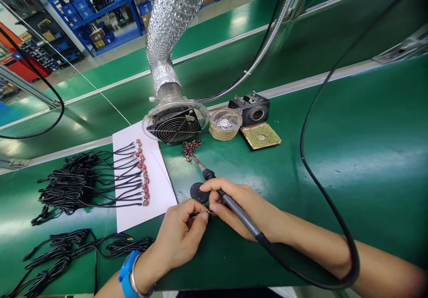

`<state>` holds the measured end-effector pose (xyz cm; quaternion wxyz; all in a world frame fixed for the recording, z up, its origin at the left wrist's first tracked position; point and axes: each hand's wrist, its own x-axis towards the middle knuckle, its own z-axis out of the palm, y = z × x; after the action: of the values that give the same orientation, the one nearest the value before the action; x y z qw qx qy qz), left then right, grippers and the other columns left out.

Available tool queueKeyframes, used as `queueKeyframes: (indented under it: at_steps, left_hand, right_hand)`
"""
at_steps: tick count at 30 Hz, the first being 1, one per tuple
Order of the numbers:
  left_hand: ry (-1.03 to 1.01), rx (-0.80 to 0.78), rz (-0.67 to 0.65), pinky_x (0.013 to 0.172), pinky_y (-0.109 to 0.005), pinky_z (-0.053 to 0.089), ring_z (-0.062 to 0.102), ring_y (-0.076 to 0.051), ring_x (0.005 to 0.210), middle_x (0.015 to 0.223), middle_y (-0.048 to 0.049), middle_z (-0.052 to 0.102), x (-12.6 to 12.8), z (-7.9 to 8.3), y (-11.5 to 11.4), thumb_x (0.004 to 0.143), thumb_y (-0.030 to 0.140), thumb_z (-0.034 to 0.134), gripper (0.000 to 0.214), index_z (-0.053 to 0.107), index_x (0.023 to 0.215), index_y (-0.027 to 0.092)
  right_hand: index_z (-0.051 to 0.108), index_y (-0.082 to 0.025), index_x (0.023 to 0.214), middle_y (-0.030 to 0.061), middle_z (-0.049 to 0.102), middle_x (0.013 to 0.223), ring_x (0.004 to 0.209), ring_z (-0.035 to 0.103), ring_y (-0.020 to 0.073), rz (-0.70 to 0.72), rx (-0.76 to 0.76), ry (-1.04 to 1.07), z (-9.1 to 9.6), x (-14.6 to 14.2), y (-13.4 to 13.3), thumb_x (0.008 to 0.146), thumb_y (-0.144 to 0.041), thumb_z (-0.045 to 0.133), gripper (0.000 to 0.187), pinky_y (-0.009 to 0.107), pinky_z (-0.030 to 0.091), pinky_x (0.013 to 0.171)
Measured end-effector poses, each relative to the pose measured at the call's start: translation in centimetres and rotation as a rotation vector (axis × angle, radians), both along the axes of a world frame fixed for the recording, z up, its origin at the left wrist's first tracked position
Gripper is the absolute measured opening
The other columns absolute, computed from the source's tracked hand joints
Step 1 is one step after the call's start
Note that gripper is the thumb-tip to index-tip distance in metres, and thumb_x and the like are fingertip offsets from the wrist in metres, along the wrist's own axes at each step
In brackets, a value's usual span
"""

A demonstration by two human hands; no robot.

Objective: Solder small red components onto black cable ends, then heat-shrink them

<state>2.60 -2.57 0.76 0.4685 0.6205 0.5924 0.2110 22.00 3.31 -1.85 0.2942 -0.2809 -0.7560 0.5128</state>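
Observation:
My left hand (177, 235) pinches the end of a thin black cable (197, 213) between thumb and fingers. Wrapped around the grip of a soldering iron (241, 214) is my right hand (250, 209); its thumb and fingertips also meet at the cable's end. The iron's tip points away from me, near a small pile of red-and-copper wound coils (191, 147). Just beyond my fingertips lies a black round disc (199, 192), partly covered by my right hand. To the left, a white sheet (163, 195) carries a row of similar coils (143, 171) joined to black cables (73, 182).
A fume extractor fan (177, 126) hangs over the bench on a silver duct (167, 35). Behind the coils stand a round tub (224, 130), an iron holder (251, 109) and a sponge tray (262, 136). More cables (63, 255) lie front left. The iron's cord loops at right.

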Motion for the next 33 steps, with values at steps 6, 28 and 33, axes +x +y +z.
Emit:
queueKeyframes:
  at_steps: [6,28,33]
  left_hand:
    - [-0.059,-0.041,0.075,0.052,-0.023,0.026,0.033,-0.011,0.055,0.060,0.0047,0.039,-0.27,-0.36,-0.07,0.096,0.041,0.045,0.028,0.057,0.084,0.019]
    - [0.069,0.067,-0.002,0.052,-0.023,0.031,0.040,-0.011,0.053,0.061,0.0036,0.047,-0.11,-0.26,-0.16,0.096,0.033,0.046,0.021,0.058,0.086,0.019]
    - [0.043,0.060,0.027,0.050,-0.022,0.029,0.039,-0.010,0.052,0.060,0.0042,0.044,-0.14,-0.21,-0.17,0.096,0.034,0.045,0.022,0.057,0.086,0.019]
  right_hand:
    - [0.041,-0.025,0.116,-0.0041,0.058,0.078,0.061,0.055,0.0099,0.021,-0.225,0.020,0.01,-0.06,0.27,0.080,-0.011,0.055,0.041,0.021,0.045,0.057]
    - [0.044,-0.023,0.116,-0.0047,0.059,0.077,0.056,0.051,0.0077,-0.030,-0.300,0.052,0.07,-0.53,0.10,0.078,-0.012,0.057,0.041,0.020,0.042,0.053]
    - [0.044,-0.025,0.114,-0.0053,0.058,0.077,0.056,0.050,0.0080,-0.017,-0.302,0.039,-0.24,-0.17,0.20,0.074,-0.008,0.053,0.043,0.021,0.042,0.055]
